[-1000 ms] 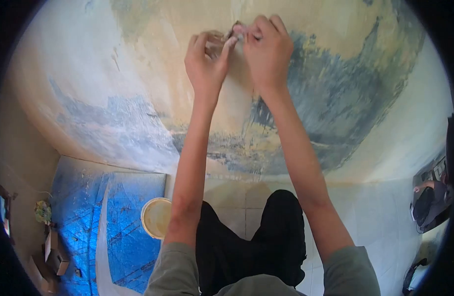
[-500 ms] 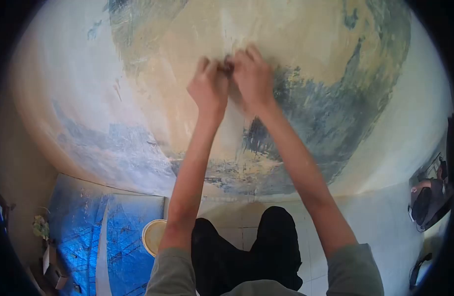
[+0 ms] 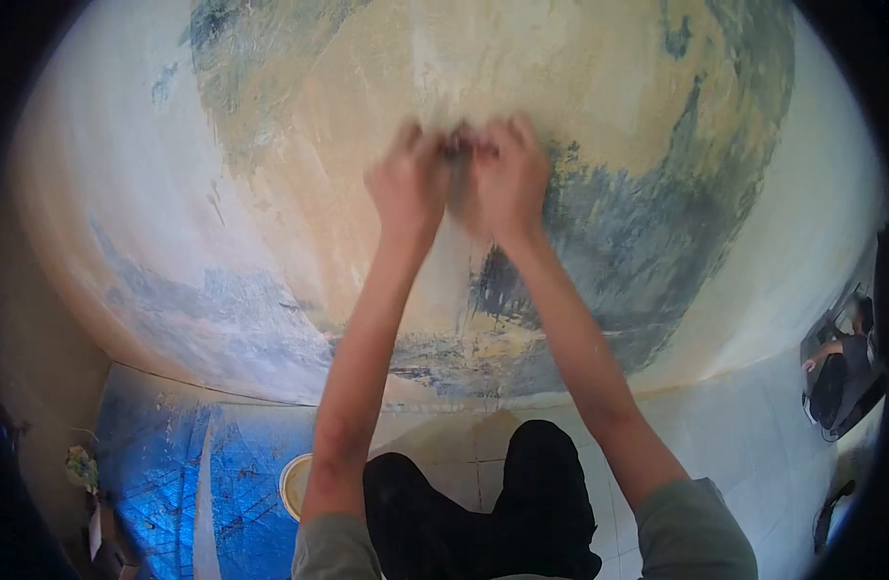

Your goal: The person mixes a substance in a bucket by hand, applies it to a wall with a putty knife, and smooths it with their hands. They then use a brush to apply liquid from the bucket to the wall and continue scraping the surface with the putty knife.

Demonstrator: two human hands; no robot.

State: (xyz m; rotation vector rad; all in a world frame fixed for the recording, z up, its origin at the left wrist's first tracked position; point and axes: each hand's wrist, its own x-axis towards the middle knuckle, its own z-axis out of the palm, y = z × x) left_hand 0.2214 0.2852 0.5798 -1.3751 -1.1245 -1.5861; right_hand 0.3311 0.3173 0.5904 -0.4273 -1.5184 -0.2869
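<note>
Both arms reach forward to a large wall (image 3: 338,208) coated in patchy cream, yellow and grey-blue paint or plaster. My left hand (image 3: 406,188) is closed, its fingers curled and smeared by motion. Beside it my right hand (image 3: 512,184) is closed too, fingertips pointing inward. Between them, close to the wall surface, is a small dark thing (image 3: 458,143) that both seem to grip; blur and the fingers hide its kind. A dark rough patch (image 3: 618,232) of the coating spreads to the right of my right hand.
A blue sheet (image 3: 159,483) covers the floor at lower left, with a round pale-rimmed container (image 3: 292,486) by my left arm. Leaves (image 3: 80,467) and a box (image 3: 106,536) are at far left. Another person (image 3: 836,377) sits at far right. Pale tiles (image 3: 715,464) form the floor.
Both hands, still closed together, have shifted slightly right across the wall with the dark thing. The whole view has tilted a little, so the wall sits lower and further left.
</note>
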